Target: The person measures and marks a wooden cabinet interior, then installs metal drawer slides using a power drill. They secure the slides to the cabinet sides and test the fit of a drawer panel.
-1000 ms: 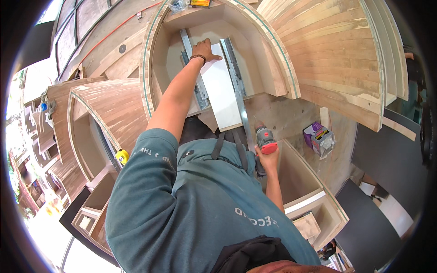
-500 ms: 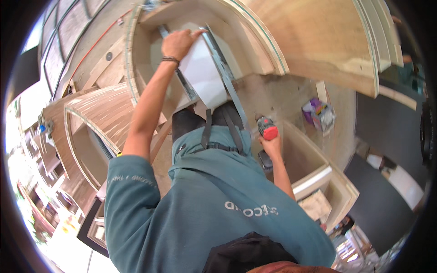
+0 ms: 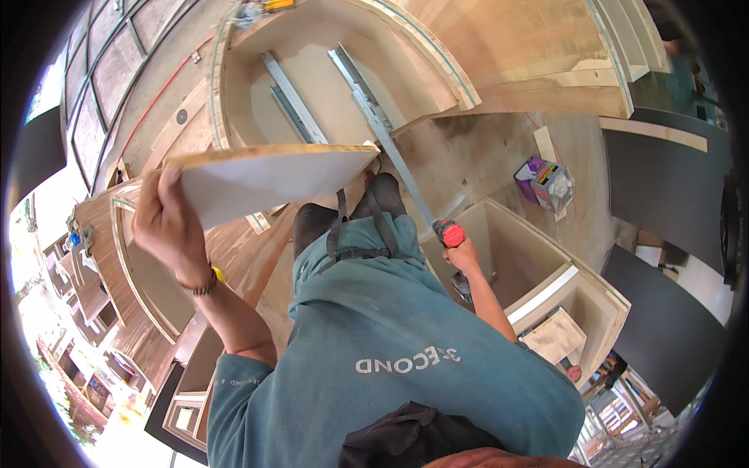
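My left hand [image 3: 170,226] is closed on one end of a white panel [image 3: 269,186] with a raw wood edge, tilted up off the cabinet. The panel's other end is near my knees. In my right hand [image 3: 463,256] is a cordless drill [image 3: 449,232] with a red rear cap, held low beside my right thigh. Ahead of me lies an open cabinet box [image 3: 312,35]. Inside it, metal drawer slides run along the left [image 3: 295,97] and the right [image 3: 360,87]. A long rail [image 3: 409,181] of the right one reaches out toward the drill.
Another open box [image 3: 519,249] stands at my right. Beyond it is a purple and grey package [image 3: 544,184] on the floor. A curved wooden cabinet [image 3: 152,265] lies at left, and dark panels [image 3: 663,320] are at far right. Yellow-handled tools [image 3: 275,5] rest on the far rim.
My left hand has lifted the white panel from between the drawer slides and swung it up to the left. The drill has shifted slightly down and left.
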`<state>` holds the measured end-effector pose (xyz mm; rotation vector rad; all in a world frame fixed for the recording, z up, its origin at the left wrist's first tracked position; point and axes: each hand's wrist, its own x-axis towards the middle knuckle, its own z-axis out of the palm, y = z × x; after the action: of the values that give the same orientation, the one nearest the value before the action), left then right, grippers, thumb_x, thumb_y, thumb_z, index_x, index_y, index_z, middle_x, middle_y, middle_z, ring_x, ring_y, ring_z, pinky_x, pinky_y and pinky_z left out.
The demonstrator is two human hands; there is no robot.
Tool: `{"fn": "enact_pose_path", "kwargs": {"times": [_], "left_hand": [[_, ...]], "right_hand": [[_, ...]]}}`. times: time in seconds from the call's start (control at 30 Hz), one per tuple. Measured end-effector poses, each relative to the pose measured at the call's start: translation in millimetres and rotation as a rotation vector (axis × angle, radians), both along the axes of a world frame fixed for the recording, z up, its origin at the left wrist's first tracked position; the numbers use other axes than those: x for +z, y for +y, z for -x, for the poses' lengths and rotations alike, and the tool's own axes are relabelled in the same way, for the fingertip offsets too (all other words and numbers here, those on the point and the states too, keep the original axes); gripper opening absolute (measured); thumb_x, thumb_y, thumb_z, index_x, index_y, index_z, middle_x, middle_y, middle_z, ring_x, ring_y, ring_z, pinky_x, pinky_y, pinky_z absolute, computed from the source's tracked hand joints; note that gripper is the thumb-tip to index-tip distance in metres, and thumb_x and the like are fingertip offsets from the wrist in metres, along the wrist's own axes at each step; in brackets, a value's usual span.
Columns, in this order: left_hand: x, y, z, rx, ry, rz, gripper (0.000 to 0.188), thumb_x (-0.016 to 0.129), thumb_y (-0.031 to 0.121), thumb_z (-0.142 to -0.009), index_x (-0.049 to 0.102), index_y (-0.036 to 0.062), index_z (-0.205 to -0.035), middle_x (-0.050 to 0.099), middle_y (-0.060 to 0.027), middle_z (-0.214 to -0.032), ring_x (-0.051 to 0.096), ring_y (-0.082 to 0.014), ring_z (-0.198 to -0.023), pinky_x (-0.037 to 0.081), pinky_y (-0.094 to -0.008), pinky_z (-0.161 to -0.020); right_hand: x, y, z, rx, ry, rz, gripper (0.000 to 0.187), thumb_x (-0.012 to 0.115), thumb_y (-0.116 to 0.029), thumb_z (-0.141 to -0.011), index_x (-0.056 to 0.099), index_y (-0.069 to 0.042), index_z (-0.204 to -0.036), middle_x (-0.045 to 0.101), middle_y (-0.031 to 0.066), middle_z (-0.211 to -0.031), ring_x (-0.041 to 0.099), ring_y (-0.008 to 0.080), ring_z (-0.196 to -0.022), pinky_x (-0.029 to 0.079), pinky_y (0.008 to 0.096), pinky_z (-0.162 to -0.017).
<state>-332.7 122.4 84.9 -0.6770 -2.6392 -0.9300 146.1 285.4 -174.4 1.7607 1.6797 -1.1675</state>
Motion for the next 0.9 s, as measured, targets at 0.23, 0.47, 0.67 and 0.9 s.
{"fn": "enact_pose_path", "kwargs": {"times": [0.23, 0.47, 0.67, 0.9], "left_hand": [[32.5, -165.1, -38.0, 0.15, 0.202, -0.312, 0.062, 0.046, 0.05, -0.106, 0.058, -0.0044, -0.08, 0.052, 0.0003, -0.073, 0.045, -0.008, -0.068, 0.035, -0.0241, -0.057], [24.0, -322.3, -98.3, 0.548, 0.219, -0.423, 0.077, 0.031, 0.069, -0.102, 0.05, -0.0009, -0.075, 0.053, -0.0038, -0.074, 0.05, -0.012, -0.069, 0.042, -0.0253, -0.062], [9.4, -417.8, -153.7, 1.063, 0.129, -0.483, 0.08, 0.026, 0.07, -0.102, 0.058, -0.0019, -0.088, 0.061, -0.0111, -0.088, 0.06, -0.0189, -0.08, 0.053, -0.0334, -0.071], [17.6, -482.1, -192.8, 1.403, 0.098, -0.493, 0.086, 0.028, 0.074, -0.099, 0.059, -0.005, -0.088, 0.061, -0.0172, -0.092, 0.057, -0.0223, -0.084, 0.051, -0.0379, -0.079]], "right_hand": [[-31.9, -3.8, 59.6, -0.104, 0.427, -0.225, 0.026, 0.073, -0.011, -0.07, 0.065, -0.001, -0.093, 0.069, 0.0095, -0.076, 0.066, 0.0187, -0.064, 0.053, 0.0364, -0.064], [33.6, -40.7, 135.8, -0.163, 0.712, -0.205, 0.016, 0.069, 0.0, -0.07, 0.065, -0.002, -0.085, 0.065, 0.0038, -0.071, 0.063, 0.0127, -0.057, 0.048, 0.0282, -0.05], [21.0, -56.9, 147.5, -0.12, 0.53, -0.253, 0.014, 0.068, 0.002, -0.07, 0.065, -0.002, -0.082, 0.064, 0.0044, -0.068, 0.062, 0.0145, -0.053, 0.046, 0.0299, -0.047], [-32.4, 6.0, 187.3, -0.099, 0.245, -0.18, 0.008, 0.068, 0.001, -0.068, 0.063, 0.001, -0.073, 0.063, 0.0088, -0.065, 0.061, 0.0191, -0.049, 0.047, 0.0353, -0.045]]}}
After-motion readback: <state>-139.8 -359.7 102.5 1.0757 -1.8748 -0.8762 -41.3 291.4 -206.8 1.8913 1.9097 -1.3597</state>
